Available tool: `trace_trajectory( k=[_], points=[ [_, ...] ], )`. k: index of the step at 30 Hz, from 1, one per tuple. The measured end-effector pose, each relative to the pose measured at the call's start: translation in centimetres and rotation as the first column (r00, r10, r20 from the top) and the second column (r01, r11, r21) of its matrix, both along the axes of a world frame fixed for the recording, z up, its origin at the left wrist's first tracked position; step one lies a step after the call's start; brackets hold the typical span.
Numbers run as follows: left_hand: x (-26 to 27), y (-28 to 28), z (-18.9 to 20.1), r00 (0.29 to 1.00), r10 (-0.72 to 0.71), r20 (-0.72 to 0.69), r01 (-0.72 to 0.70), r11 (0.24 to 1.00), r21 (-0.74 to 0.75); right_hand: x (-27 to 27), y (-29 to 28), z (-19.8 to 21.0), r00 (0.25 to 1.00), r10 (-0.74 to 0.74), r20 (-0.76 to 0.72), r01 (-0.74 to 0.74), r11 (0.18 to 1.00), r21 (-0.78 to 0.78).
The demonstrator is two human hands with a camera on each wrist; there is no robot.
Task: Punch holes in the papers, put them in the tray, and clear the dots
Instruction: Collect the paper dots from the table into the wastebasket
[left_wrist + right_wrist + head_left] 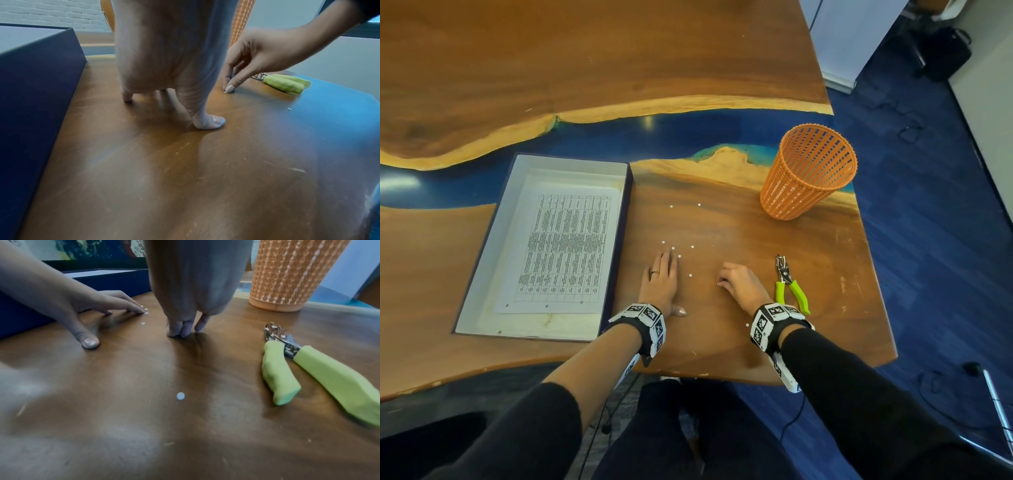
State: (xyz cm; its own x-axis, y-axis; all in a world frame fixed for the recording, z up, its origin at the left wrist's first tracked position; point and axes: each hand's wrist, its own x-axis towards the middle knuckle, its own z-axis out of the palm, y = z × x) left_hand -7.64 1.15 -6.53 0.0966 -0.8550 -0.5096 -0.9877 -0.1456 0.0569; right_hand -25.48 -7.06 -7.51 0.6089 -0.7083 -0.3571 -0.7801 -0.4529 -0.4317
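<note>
left hand [659, 281] flat, right hand [739, 282] pinching dot [225, 91]

head: looks steeply down from above at the tabletop [722, 222], taking in both hands, tray [482, 274] and basket [808, 171]
left wrist: low over the wood, close behind the left hand [170, 56], facing forward along it
right wrist: low, close behind the right hand [195, 280], facing forward
shared: both wrist views show the other hand, the hole punch [308, 369] and paper dots [180, 396]

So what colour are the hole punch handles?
Lime green; the hole punch shows best in the right wrist view.
</note>
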Motion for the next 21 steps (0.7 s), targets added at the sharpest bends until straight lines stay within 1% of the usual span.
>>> trace_trajectory(
  k=[6,11,18,21],
  points=[
    [-0.1,0.0,0.1,1.000,-0.006,0.013,0.006,1.000,-0.008,0.2,-0.4,0.2,0.998,0.049,-0.029,-0.049,0.999,0.000],
    [-0.1,0.0,0.2,1.000,-0.005,0.020,0.005,1.000,-0.005,0.4,-0.4,0.4,0.997,0.057,-0.055,-0.057,0.998,0.010],
    [-0.3,-0.4,0.5,0.999,-0.021,0.048,0.020,0.999,0.026,0.5,-0.1,1.2,0.999,-0.011,-0.048,0.012,1.000,0.022],
    [-0.5,-0.7,0.9,0.996,-0.044,0.083,0.039,0.997,0.060,0.6,-0.8,2.3,0.998,-0.060,0.020,0.060,0.998,-0.003]
  ],
)
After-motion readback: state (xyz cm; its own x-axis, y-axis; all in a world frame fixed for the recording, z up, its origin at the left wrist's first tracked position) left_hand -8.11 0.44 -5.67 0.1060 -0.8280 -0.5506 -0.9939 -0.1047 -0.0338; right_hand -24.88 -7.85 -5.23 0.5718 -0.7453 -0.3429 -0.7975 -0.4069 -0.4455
